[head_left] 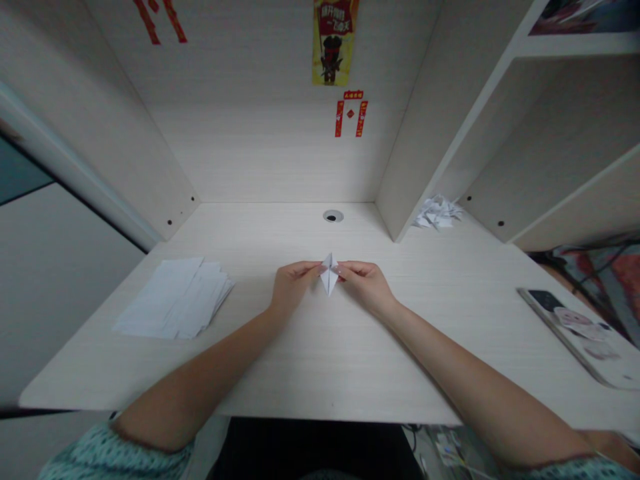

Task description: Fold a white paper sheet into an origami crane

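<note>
Left hand (296, 279) and right hand (367, 283): fingers pinch 1 small white diamond-shaped folded paper (329, 283) by opposite sides, mid-way across pale wood-grain worktop (320, 373). For clean creases, best pinch lightly, evenly, edges aligned.

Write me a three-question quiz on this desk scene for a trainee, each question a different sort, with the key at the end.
1. What is held between the left-hand grip and the right-hand grip?
2. True or false: the loose white paper sheets lie on the left side of the desk.
3. Where does the heap of white paper pieces lie?
A) around the round cable hole
B) to the right of the upright divider
C) on top of the smartphone

Key:
1. A folded white paper, pinched from both sides.
2. True.
3. B.
</note>
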A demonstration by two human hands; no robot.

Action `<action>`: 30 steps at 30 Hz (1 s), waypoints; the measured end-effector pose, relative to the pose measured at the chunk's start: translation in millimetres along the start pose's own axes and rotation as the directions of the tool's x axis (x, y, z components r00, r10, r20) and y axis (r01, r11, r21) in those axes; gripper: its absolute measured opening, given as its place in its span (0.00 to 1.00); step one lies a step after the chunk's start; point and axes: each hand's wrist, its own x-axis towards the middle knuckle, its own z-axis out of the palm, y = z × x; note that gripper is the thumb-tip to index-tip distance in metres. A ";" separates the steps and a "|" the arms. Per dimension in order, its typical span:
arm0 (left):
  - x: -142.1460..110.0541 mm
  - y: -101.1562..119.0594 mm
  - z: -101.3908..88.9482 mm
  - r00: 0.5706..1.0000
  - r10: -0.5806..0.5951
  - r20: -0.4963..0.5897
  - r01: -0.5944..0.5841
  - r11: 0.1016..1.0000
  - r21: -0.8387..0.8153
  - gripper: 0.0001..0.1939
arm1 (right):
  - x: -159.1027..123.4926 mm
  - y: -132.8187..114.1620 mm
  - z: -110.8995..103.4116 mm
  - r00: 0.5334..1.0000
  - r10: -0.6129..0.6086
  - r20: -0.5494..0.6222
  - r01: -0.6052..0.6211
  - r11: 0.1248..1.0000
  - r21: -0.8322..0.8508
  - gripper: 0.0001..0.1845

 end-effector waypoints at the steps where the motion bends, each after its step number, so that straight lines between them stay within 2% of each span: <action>1: 0.1 -0.6 0.1 1.000 -0.005 0.003 0.005 1.000 0.009 0.12 | 0.0 0.1 -0.2 1.000 -0.002 -0.002 0.002 1.000 -0.011 0.14; 4: 0.5 -2.3 0.5 1.000 -0.014 -0.004 0.014 1.000 0.016 0.11 | -0.3 1.0 -0.2 1.000 0.004 -0.005 -0.004 1.000 0.003 0.13; 7: 1.0 -3.0 1.1 1.000 -0.007 -0.023 0.006 1.000 -0.010 0.12 | -0.6 2.0 1.2 0.999 0.031 -0.030 -0.029 0.996 0.086 0.12; 11: 0.4 -1.1 1.7 0.999 -0.037 -0.008 0.037 0.999 -0.034 0.14 | -0.6 2.0 2.4 0.996 0.080 -0.050 -0.070 0.982 0.174 0.16; 20: -1.8 3.9 2.1 0.997 -0.083 -0.004 0.082 0.996 -0.025 0.16 | -1.0 0.5 2.2 0.995 0.083 -0.049 -0.074 0.983 0.167 0.14; 30: 0.9 -2.9 0.0 0.995 -0.077 0.056 0.077 0.997 0.009 0.20 | -1.7 0.8 1.5 0.998 0.050 -0.029 -0.046 0.990 0.133 0.16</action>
